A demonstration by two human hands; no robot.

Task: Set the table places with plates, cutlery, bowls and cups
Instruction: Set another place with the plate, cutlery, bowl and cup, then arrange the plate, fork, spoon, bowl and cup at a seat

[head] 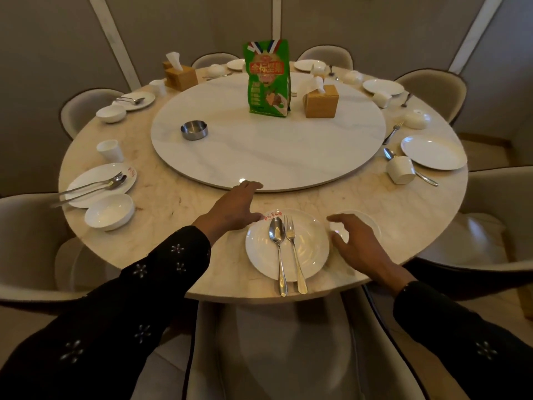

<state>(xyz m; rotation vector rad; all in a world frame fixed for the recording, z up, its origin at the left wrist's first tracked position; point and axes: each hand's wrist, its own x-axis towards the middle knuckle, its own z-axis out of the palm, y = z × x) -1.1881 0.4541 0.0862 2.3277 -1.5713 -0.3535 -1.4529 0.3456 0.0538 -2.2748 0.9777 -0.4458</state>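
Observation:
A white plate lies at the near edge of the round marble table, with a spoon and a fork side by side on it. My left hand stretches forward, its straight fingers reaching the rim of the white turntable. My right hand hovers with loosely spread fingers over a white bowl just right of the plate and hides most of it. Neither hand holds anything.
Other places round the table have plates, bowls, cups and cutlery, for example a plate and bowl at the left and a tipped cup at the right. On the turntable stand a green bag, a steel ashtray and a tissue box. Chairs ring the table.

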